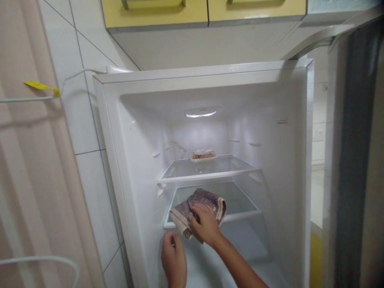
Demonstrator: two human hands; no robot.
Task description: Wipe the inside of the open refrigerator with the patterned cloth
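A folded purple-grey cloth (207, 197) with beige edges is in my right hand (205, 224), whose fingers curl over its near side. The cloth is over the front part of the lower glass shelf (240, 200) inside an open fridge; whether it touches the glass I cannot tell. My left hand (174, 256) is closed, just below the left front corner of that shelf and apart from the cloth. Its curled fingers hide whatever may be in them.
Above is the upper glass shelf (210, 170), with a wrapped food packet (203, 155) at its back. The fridge door (348, 160) stands open on the right. Yellow cabinets (159, 14) hang overhead. On the left are a beige curtain (27, 168) and a white cable (27, 99).
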